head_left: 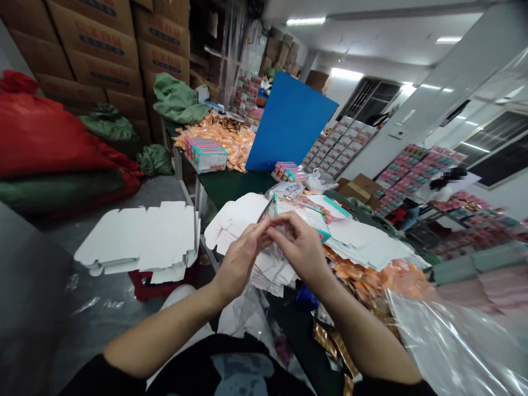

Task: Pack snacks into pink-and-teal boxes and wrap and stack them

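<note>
My left hand point(243, 253) and my right hand point(303, 247) meet in front of me, fingertips pinched together. Something thin and clear, perhaps plastic film, shows around the fingers, but what they grip is too small to make out. Just behind the fingers lies a white box with teal edges point(307, 214). Flat white carton blanks point(235, 214) spread beneath and left of my hands, and more white blanks point(363, 239) lie to the right. Orange packets point(363, 275) and shiny brown-gold sachets point(336, 341) sit beside my right forearm.
A stack of white blanks point(144, 236) rests on a red stool point(142, 286) at left. An upright blue board point(291, 124) stands on the green table point(225, 187), near packed boxes point(206, 155). Clear plastic sheeting point(449, 341) covers the lower right. Another person point(433, 190) is at far right.
</note>
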The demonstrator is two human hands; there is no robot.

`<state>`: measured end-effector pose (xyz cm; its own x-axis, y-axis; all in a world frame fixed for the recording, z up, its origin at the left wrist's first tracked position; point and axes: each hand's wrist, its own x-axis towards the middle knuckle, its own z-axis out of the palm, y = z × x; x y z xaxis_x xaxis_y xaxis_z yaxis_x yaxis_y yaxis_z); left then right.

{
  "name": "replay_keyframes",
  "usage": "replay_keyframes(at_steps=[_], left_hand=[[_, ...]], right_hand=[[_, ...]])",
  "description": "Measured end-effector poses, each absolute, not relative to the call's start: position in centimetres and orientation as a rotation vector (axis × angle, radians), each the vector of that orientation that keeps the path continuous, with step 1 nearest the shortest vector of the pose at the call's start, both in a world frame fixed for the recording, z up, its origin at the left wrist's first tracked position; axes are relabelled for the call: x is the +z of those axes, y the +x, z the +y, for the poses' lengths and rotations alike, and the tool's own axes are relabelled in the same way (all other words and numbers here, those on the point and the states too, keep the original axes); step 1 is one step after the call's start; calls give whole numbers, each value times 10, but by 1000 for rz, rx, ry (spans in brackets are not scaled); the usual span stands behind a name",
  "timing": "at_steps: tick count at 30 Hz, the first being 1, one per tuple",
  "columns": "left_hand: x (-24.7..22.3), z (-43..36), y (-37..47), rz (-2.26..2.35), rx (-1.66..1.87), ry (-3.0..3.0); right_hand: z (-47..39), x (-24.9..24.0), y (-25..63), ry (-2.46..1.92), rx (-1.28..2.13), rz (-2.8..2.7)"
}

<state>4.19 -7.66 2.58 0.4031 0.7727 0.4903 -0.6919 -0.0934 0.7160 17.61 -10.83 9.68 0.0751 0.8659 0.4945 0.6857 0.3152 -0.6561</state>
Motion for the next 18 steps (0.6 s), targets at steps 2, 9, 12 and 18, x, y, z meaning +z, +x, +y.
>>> replay_keyframes(at_steps=[2, 9, 12, 18], left_hand=[[19, -64, 40, 62, 1243, 1349], [62, 20, 63, -158, 1332, 1706], [101, 25, 79, -177, 1078, 1618], [114, 22, 80, -113, 700, 1781]], right_hand=[[-118, 100, 188, -1432, 238, -1621], [-154, 118, 202, -1216, 678, -1632], [-163, 129, 203, -1180, 762, -1615], [-178, 143, 234, -1233, 387, -1456]])
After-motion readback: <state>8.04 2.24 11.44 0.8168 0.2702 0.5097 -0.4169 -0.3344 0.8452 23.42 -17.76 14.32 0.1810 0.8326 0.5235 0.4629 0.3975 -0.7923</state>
